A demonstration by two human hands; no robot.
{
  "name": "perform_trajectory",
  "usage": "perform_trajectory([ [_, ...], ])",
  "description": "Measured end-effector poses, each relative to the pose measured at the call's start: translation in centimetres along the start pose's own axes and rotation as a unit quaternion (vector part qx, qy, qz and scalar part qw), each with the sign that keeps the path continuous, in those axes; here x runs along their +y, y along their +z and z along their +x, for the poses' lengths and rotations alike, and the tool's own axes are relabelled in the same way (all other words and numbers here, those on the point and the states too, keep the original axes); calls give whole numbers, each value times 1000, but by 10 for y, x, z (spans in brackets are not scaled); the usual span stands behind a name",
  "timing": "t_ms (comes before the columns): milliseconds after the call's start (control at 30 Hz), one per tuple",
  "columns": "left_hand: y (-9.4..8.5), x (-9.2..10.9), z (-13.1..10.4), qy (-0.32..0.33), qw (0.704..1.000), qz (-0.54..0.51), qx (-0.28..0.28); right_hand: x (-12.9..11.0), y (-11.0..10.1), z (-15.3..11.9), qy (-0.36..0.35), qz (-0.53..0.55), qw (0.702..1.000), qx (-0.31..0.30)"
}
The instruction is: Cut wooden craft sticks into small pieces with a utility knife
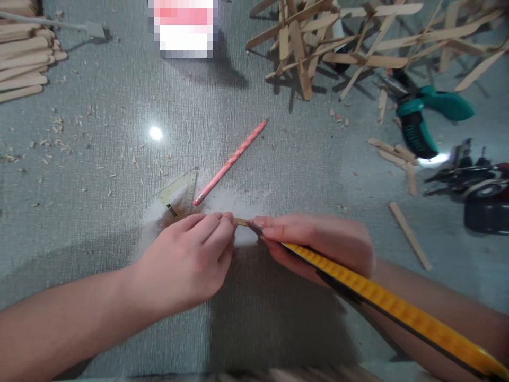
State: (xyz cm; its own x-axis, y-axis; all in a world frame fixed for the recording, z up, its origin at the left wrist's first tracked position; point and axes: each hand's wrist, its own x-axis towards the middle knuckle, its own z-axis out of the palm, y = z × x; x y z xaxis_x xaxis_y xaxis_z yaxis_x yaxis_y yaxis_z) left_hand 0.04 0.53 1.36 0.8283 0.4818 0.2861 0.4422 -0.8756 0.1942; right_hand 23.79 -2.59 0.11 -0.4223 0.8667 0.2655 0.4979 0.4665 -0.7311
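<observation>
My left hand [194, 254] is closed, its fingertips pinching a short wooden craft stick [240, 221] whose end sticks out to the right. My right hand [314, 241] is wrapped along a long tool with a yellow-and-black handle [377, 301], which looks like a file. Its dark metal end [254, 228] meets the stick between the two hands. Pale dust lies on the table under them. Just beyond my left hand is a clear set square [178, 191], partly hidden by it. A pink pencil [233, 160] lies beyond the hands, its point away from me.
Glued craft-stick frames [304, 53] spread across the back right. Teal-handled pliers [415, 114] and dark tools [483, 193] lie at the right, near a loose stick [409, 235]. Stacked sticks [26, 58] fill the back left, with wood chips around. A blurred-out white-and-pink object [185, 32] stands at the back.
</observation>
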Motion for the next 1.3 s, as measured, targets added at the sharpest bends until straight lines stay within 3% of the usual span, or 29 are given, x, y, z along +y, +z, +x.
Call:
perform_trajectory([
  [100,1,0,0,11,1000,11,10,-4,-1,1,-21,-17,998,56],
  [267,1,3,-1,43,998,38,9,-2,-7,-2,69,3,994,87],
  [433,-1,-4,-5,24,997,-80,-1,3,-4,-4,93,-9,988,123],
  [600,-6,-25,-3,65,979,-195,-3,7,0,-9,132,-5,977,165],
  [733,-12,-34,1,70,962,-252,-75,7,0,-10,141,4,975,173],
  [833,-12,-35,2,94,954,-248,-139,6,-1,-10,144,9,973,179],
  [900,-10,-35,1,109,954,-233,-152,6,-1,-9,137,15,974,181],
  [1000,-5,-34,0,119,964,-200,-131,5,-2,-8,123,19,975,182],
  [1133,-5,-32,-1,86,982,-146,-80,4,-3,-7,114,14,975,190],
  [1300,-9,-34,0,73,978,-180,-70,3,-4,-6,115,26,976,184],
])
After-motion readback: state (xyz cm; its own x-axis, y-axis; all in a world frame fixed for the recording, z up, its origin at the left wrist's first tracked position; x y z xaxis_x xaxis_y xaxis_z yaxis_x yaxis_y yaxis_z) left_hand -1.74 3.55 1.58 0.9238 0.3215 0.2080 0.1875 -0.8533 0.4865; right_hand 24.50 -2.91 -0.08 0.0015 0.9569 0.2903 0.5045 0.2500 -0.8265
